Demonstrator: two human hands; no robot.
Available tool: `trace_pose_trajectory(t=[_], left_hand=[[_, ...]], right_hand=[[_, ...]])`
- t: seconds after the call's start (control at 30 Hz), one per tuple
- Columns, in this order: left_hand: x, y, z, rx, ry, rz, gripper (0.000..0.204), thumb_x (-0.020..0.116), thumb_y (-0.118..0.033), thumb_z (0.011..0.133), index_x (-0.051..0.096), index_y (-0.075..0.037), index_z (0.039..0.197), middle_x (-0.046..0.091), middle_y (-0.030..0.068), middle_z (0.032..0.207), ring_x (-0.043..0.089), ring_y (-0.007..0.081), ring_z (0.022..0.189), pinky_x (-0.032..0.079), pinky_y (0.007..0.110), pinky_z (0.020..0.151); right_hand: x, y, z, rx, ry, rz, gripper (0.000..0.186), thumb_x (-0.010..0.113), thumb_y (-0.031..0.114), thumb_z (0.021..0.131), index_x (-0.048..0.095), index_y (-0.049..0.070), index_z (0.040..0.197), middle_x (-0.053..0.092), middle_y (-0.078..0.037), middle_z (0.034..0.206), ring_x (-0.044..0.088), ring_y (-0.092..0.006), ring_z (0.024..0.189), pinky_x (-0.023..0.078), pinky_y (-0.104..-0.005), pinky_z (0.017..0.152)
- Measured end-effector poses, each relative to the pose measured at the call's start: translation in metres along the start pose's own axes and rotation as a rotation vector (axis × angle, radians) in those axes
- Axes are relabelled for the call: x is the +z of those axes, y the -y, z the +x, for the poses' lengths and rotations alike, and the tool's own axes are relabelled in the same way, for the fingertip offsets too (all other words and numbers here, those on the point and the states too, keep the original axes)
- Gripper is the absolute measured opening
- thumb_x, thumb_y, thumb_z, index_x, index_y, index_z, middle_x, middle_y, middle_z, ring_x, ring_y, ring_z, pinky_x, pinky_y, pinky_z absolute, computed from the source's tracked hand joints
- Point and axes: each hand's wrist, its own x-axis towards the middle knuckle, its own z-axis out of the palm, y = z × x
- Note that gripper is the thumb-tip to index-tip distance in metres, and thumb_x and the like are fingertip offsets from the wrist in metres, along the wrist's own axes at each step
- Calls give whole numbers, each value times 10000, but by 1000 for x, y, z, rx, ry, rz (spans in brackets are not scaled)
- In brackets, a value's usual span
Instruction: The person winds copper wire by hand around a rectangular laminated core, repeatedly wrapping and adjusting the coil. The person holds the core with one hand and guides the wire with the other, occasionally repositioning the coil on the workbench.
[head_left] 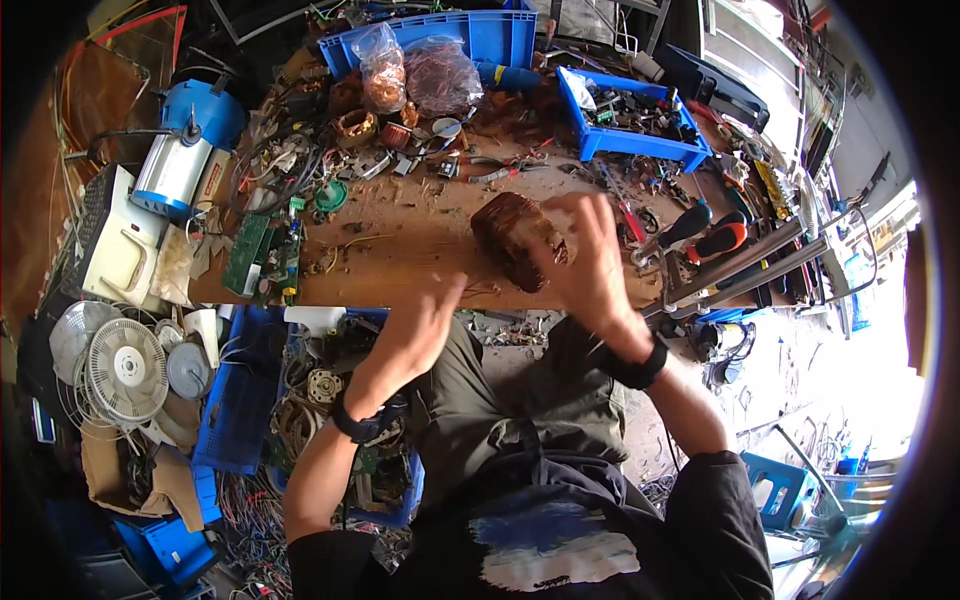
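Observation:
A reddish-brown copper wire coil [508, 238], ring-shaped, stands tilted on the wooden bench, near its front edge. Beside it is my right hand [590, 262], palm toward the coil, its fingers stretched out and its thumb in front of the winding. Whether the thumb touches the copper I cannot tell. My left hand [418, 322] hovers by the bench's front edge, left of the coil, with the fingers drawn together. Anything between those fingertips is too small to make out. A few thin wire strands seem to lie between the left hand and the coil.
Pliers [508, 170] and scrap parts lie behind the coil on the wooden bench [400, 250]. A blue tray [640, 145] of components stands back right, screwdrivers [715, 240] and metal bars to the right. Green circuit boards [262, 255] are at left; bagged copper [445, 80] sits at the back.

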Motion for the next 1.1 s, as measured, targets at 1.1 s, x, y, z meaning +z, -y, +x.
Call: trace_pose_trajectory(t=[1.1], left_hand=[[91,-5,74,27,-341,34,240,634,-148,965,708,60,871,695,278,784,713,435,749,522,520,670]], right_hand=[[26,-99,-23,927,415,910,382,532,181,1122,614,-70,1398,695,-82,1235,649,-148,1026,526,-305,916]])
